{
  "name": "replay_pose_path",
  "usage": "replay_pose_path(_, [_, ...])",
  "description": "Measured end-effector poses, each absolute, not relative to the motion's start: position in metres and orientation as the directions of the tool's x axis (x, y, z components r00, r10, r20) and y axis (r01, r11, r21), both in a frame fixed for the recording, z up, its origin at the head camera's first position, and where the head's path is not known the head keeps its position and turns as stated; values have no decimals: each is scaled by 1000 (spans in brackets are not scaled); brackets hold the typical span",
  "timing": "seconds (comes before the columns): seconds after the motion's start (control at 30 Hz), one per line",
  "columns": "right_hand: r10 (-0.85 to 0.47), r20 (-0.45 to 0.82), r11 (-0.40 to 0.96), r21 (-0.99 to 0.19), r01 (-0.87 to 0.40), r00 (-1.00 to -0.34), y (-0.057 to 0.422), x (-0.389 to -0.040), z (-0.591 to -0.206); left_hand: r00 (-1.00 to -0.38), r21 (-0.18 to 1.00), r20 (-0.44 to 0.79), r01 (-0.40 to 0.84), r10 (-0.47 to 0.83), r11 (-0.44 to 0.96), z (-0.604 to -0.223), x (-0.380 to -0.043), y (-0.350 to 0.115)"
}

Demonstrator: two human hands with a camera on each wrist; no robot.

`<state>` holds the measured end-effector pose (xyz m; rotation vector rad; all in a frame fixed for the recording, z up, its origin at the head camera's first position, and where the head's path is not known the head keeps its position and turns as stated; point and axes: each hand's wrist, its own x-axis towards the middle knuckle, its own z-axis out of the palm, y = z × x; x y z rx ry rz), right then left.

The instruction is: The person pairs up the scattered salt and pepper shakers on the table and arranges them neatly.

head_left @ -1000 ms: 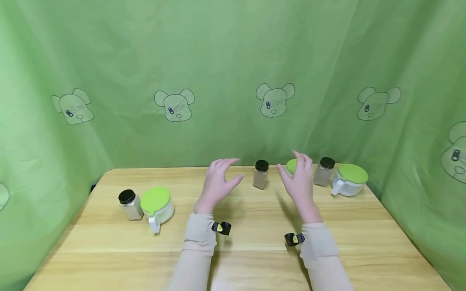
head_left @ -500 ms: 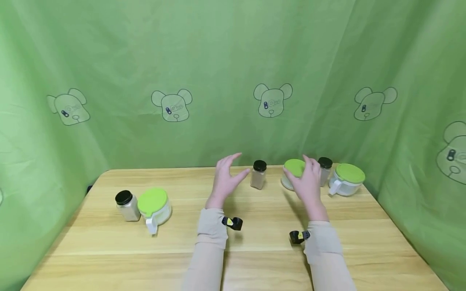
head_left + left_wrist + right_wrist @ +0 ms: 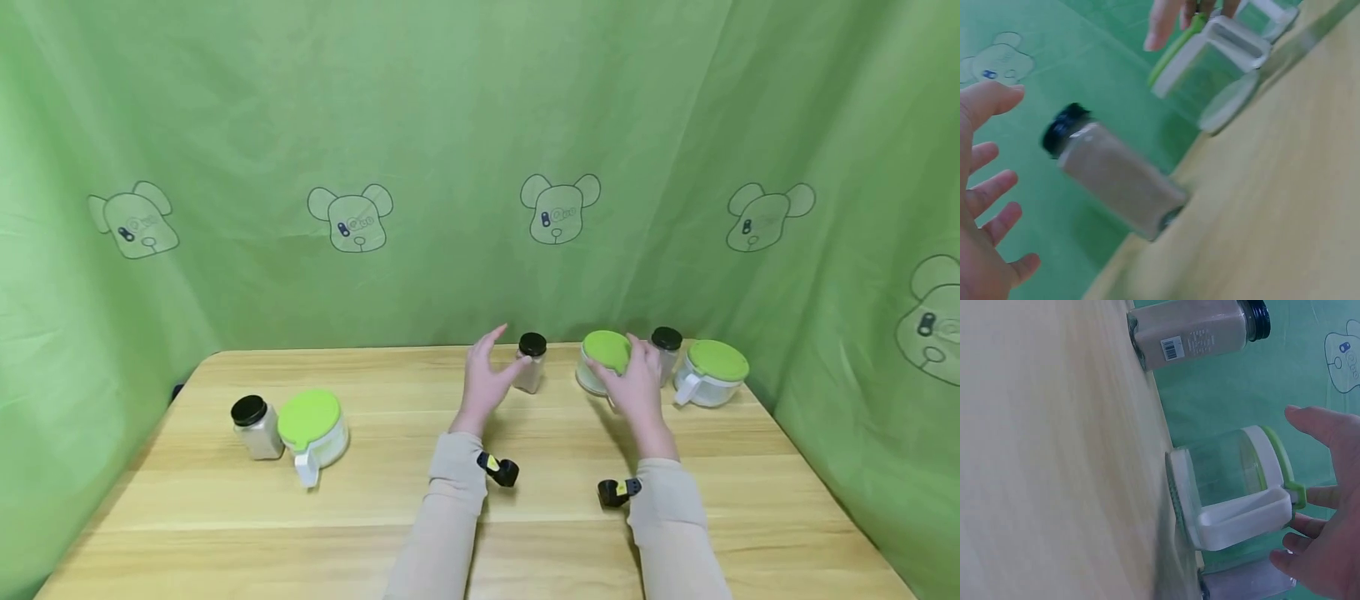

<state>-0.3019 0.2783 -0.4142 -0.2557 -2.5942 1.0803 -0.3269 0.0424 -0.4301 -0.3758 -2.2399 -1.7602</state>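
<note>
Left hand (image 3: 483, 390): fingers spread wide, holding nothing, just beside the black-lidded jar (image 3: 1116, 177) | Right hand (image 3: 636, 385): thumb and fingers parted about the green-lidded pot (image 3: 602, 358), gripping nothing, contact unclear | Jar and pot: upright near rear edge of bench (image 3: 360, 500) | Far left: 1 squat jar (image 3: 258, 433) beside 1 handled pot (image 3: 311, 421)

Head camera looks down; closer wrist views share a jar (image 3: 1122, 178).
</note>
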Motion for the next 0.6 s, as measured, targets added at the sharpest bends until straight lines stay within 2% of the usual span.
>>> replay_pose_path(0.33, [308,150,639,-764,88,-939,285,-303,-421,-955,952,292,295,40,82,-455,-328,63])
replay_pose_path(0.6, [318,131,607,-789,95,-939,289,-308,-426,-969,970,243,244,53,16,-470,-336,68])
